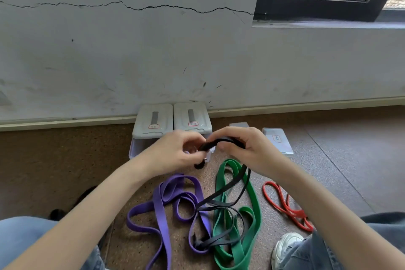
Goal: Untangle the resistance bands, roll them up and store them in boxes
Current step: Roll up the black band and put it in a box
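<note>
We see both bare hands raised over the floor in front of two white storage boxes, working one end of a black resistance band (221, 140). The left hand (175, 152) has its fingers curled closed around a short stretch of that band, a black loop end poking out beneath the palm, while the right hand (245, 149) pinches the band between thumb and fingers so that it arches between the two hands. From the right hand the rest of the black band hangs down to the floor, where it crosses over the green resistance band (252, 204) and the purple resistance band (160, 208) in a loose tangle (we cannot tell exactly how the strands pass over or under one another near the bottom). The green band lies in long folded loops between the knees, the purple one sprawls just to its left, and a thin red resistance band (285, 206) lies apart on the right, near a white sneaker (285, 247). The left storage box (153, 123) and the right storage box (192, 117) stand side by side against the cracked wall (131, 50), both with lids on. Two flat clear lids or cases (278, 140) rest on the floor to the right of the boxes. Jeans-clad knees frame the lower corners.
</note>
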A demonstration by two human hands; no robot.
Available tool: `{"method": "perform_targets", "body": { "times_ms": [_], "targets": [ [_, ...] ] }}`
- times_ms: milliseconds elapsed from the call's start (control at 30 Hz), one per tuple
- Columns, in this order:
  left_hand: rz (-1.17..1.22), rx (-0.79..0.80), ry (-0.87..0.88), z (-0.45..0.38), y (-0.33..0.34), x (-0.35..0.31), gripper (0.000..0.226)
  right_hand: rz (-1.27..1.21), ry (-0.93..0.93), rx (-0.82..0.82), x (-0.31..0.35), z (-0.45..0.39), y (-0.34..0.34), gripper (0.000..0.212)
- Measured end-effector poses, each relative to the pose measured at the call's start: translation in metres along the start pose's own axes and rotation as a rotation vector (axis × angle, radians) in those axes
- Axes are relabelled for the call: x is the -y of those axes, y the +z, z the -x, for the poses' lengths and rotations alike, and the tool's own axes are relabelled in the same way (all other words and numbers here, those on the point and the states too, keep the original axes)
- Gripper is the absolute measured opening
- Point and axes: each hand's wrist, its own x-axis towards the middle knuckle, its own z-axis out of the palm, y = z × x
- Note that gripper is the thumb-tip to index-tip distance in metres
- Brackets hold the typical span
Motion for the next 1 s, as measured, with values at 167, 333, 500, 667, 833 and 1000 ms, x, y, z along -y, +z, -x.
{"method": "perform_targets", "body": {
  "times_ms": [167,333,500,667,833,1000],
  "targets": [
    [0.627,-0.009,-0.119,0.002,-0.007,-0.007,0.021,0.048,-0.050,-0.032,0.006,0.001,0.008,0.045],
    [0.776,0.018,-0.202,0.003,-0.007,-0.003,0.024,0.175,-0.121,-0.145,0.007,-0.001,0.012,0.045],
    [0.900,0.102,-0.294,0.005,-0.009,0.002,0.016,0.347,-0.171,-0.115,0.009,0.004,0.009,0.043],
    [0.642,0.263,-0.338,0.010,-0.015,0.005,0.018,0.515,-0.296,-0.029,0.011,0.009,0.008,0.025],
    [0.287,0.316,-0.273,0.011,-0.017,0.001,0.024,0.582,-0.319,0.126,0.010,0.010,0.016,0.032],
    [0.293,0.169,-0.188,0.011,-0.008,0.001,0.014,0.454,-0.279,0.049,0.008,0.009,0.017,0.029]
  ]
}}
